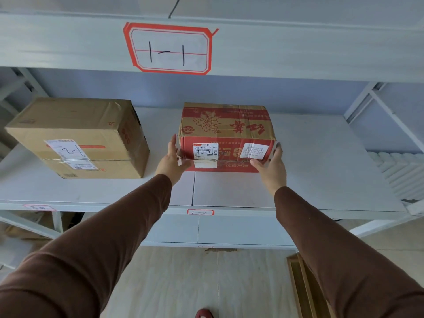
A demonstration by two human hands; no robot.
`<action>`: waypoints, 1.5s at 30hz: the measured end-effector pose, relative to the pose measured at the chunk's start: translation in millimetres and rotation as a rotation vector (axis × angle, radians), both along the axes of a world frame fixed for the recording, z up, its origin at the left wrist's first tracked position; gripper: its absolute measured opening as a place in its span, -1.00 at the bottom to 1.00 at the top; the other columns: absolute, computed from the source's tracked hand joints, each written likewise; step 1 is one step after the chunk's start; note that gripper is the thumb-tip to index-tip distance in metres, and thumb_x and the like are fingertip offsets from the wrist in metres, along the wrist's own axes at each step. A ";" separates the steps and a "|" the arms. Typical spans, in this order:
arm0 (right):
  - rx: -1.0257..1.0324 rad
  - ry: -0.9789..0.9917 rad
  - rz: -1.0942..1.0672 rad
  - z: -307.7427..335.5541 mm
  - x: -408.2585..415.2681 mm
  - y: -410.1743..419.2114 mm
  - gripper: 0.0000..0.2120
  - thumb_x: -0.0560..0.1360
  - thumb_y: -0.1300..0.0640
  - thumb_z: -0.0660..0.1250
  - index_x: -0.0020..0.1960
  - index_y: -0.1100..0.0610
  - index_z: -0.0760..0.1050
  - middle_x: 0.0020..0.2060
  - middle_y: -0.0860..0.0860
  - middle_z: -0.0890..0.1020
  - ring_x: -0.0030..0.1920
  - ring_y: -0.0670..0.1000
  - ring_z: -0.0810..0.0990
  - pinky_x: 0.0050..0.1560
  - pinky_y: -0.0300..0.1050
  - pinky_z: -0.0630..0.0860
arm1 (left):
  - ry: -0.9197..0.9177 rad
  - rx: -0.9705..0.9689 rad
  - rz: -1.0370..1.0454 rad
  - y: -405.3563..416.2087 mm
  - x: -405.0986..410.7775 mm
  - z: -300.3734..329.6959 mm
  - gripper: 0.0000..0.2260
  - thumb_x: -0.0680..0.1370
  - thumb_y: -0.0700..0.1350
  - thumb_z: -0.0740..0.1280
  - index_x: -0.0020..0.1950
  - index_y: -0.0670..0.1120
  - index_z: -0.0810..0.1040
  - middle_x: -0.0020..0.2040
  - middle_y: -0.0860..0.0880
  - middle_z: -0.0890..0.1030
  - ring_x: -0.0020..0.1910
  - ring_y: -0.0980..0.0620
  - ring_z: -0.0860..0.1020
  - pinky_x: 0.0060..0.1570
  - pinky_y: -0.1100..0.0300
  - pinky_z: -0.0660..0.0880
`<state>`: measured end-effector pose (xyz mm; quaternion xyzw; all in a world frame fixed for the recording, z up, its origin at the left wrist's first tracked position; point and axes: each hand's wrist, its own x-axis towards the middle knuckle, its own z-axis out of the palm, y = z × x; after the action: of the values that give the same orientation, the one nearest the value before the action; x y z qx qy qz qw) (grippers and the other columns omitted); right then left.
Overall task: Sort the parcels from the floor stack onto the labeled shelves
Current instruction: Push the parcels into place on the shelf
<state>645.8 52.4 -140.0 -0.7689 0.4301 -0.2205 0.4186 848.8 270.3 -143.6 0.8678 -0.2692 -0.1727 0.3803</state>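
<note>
A red shoe tip (204, 313) shows on the pale floor (174, 283). Brown sleeves reach up to the white shelf (229, 191). The left hand (171, 160) and right hand (270, 167) lie flat, fingers straight, against the red box's (226, 134) two sides — it sits on the shelf. A brown box (78, 136) sits well left. Above — a label (168, 49) marked "1-1".
</note>
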 end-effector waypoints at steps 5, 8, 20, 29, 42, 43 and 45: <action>-0.137 -0.099 -0.021 -10.8 -8.8 60.8 -0.05 0.51 -0.07 0.49 0.65 0.00 -0.06 0.65 0.05 0.04 0.64 0.09 -0.01 0.52 0.08 0.09 | -0.022 -0.061 0.034 36.1 -17.1 -1.3 -0.08 0.52 0.07 0.45 0.64 0.08 -0.14 0.61 -0.09 0.21 0.49 -0.15 0.37 0.42 -0.11 0.39; -0.321 -0.136 0.129 -5.9 0.7 107.4 -0.17 0.56 -0.10 0.42 0.64 -0.02 0.00 0.66 -0.03 -0.02 0.65 0.01 -0.11 0.55 0.04 0.05 | -0.107 -0.138 0.029 71.2 -28.8 3.4 -0.11 0.52 0.05 0.45 0.64 0.08 -0.09 0.64 -0.03 0.14 0.55 -0.08 0.26 0.48 -0.11 0.32; -0.211 -0.233 0.518 18.0 141.9 258.1 -0.25 0.57 0.05 0.43 0.63 0.09 0.13 0.61 0.01 0.19 0.60 -0.06 0.12 0.50 -0.41 0.03 | -0.170 -0.279 0.181 237.3 48.6 16.5 -0.24 0.51 -0.04 0.49 0.60 0.06 0.14 0.55 0.00 0.33 0.48 0.00 0.36 0.45 -0.04 0.35; -0.048 -0.105 0.361 2.1 213.7 299.1 -0.18 0.51 -0.06 0.47 0.61 0.00 0.09 0.52 -0.03 0.35 0.49 0.00 0.31 0.47 0.00 0.33 | -0.169 -0.202 0.338 323.6 147.7 -3.9 -0.37 0.45 -0.01 0.55 0.39 -0.11 0.31 0.25 -0.07 0.43 0.15 -0.02 0.46 0.25 -0.10 0.50; 0.055 -0.044 0.244 -3.9 253.2 287.8 -0.34 0.51 -0.05 0.47 0.49 0.01 0.23 0.23 -0.05 0.62 0.18 0.07 0.64 0.23 0.11 0.57 | -0.016 -0.207 0.205 305.1 214.7 -9.6 -0.37 0.55 -0.08 0.45 0.51 -0.04 0.19 0.15 0.03 0.53 0.07 -0.03 0.55 0.04 0.01 0.56; 0.051 -0.048 0.242 -3.7 255.7 286.9 -0.35 0.51 -0.05 0.47 0.48 0.01 0.23 0.23 -0.05 0.62 0.19 0.07 0.64 0.23 0.11 0.57 | -0.019 -0.213 0.205 302.8 217.5 -9.4 -0.39 0.55 -0.09 0.45 0.50 -0.04 0.20 0.13 0.03 0.53 0.05 -0.04 0.55 0.03 0.01 0.56; 0.041 -0.048 0.236 -2.8 261.5 285.2 -0.35 0.52 -0.04 0.46 0.48 0.02 0.23 0.24 -0.04 0.61 0.20 0.07 0.62 0.24 0.10 0.57 | -0.029 -0.205 0.202 298.1 224.5 -8.6 -0.42 0.56 -0.09 0.43 0.48 -0.06 0.21 0.11 0.02 0.55 0.04 -0.06 0.56 0.01 0.02 0.55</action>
<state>907.3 337.5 -142.8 -0.7999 0.3310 -0.1793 0.4673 1073.3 568.5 -152.2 0.8495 -0.2021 -0.0922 0.4785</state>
